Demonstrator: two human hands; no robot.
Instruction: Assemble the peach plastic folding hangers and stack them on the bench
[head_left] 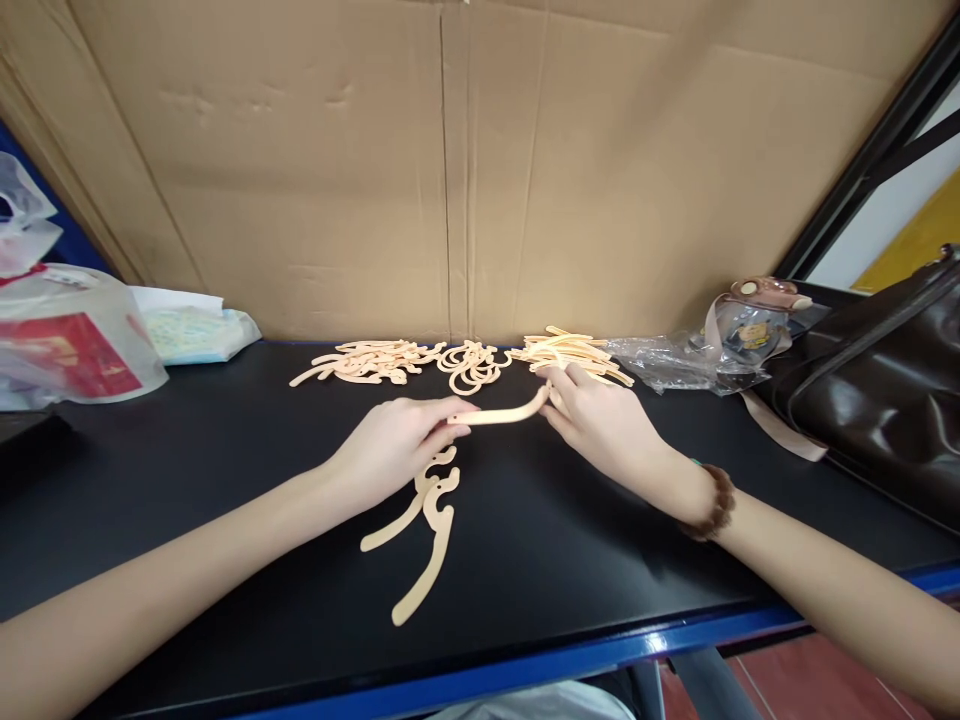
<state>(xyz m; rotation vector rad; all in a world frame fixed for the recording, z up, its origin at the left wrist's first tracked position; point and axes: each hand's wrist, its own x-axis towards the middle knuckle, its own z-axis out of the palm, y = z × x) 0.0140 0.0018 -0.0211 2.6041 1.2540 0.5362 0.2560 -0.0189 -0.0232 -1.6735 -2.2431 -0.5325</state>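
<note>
Between my two hands is a pale peach hanger arm (501, 415), a slim curved piece with a small hole near its left end. My left hand (397, 440) pinches that end with thumb and fingers. At its upturned right end, the fingers of my right hand (596, 410) are closed on it and partly hide it. Below my left hand, a hook-ended hanger arm (427, 575) lies on the black tabletop (540, 560). Beside it is a second hook-ended arm (394, 530), its upper part overlapped by the first.
Along the cardboard wall (337, 180) lie a pile of hook-ended arms (375, 360), a cluster of curved hooks (472, 368) and a heap of slim strips (570, 352). Plastic bags (82, 330) stand left. Clear wrapping (667, 360) and a dark brown bag (885, 390) sit right.
</note>
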